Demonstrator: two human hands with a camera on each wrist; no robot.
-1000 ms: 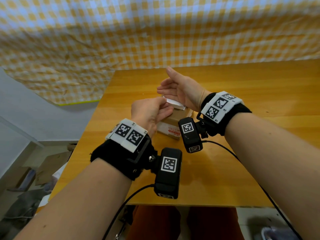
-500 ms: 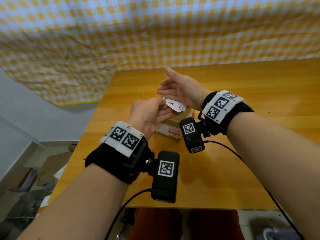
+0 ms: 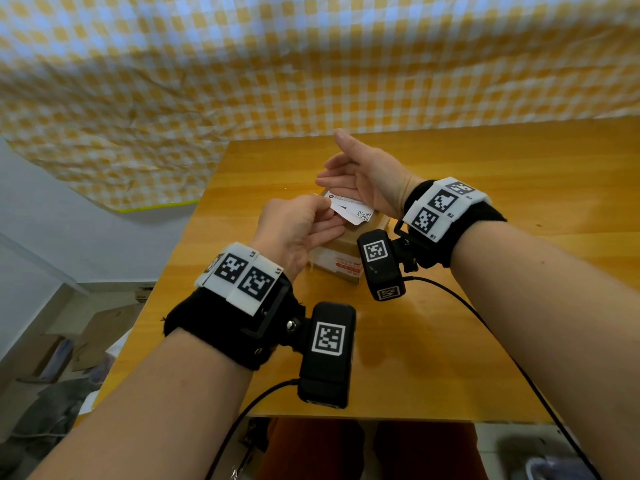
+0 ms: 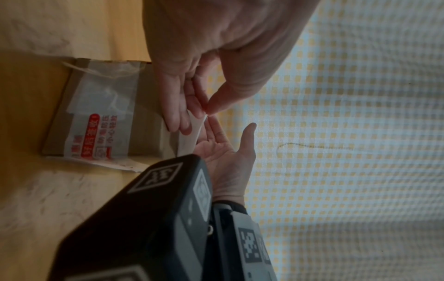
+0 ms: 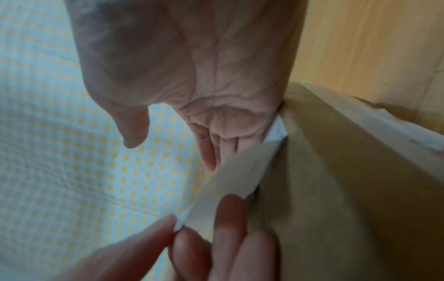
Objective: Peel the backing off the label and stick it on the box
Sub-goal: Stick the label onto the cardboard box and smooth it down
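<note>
A small brown cardboard box point(image 3: 341, 252) with red print on its tape stands on the wooden table point(image 3: 485, 306). Just above it I hold a white label point(image 3: 353, 212), printed face and QR code up. My left hand point(image 3: 329, 207) pinches the label's near-left corner between thumb and forefinger point(image 4: 207, 112). My right hand point(image 3: 337, 161) is flat with the thumb raised, and its straight fingers lie along the label's far edge. In the right wrist view the label point(image 5: 233, 182) spans from the pinching fingertips to the edge of my right palm, beside the box point(image 5: 336, 190). Whether the backing has split off is unclear.
A yellow and white checked cloth point(image 3: 311, 64) hangs behind the table's far edge. Bare table top lies to the right of and in front of the box. Cardboard and clutter point(image 3: 52, 358) sit on the floor at the left, below the table's left edge.
The label has tilted so that its printed face shows more. My left hand has shifted slightly left and towards me; the right hand has barely moved.
</note>
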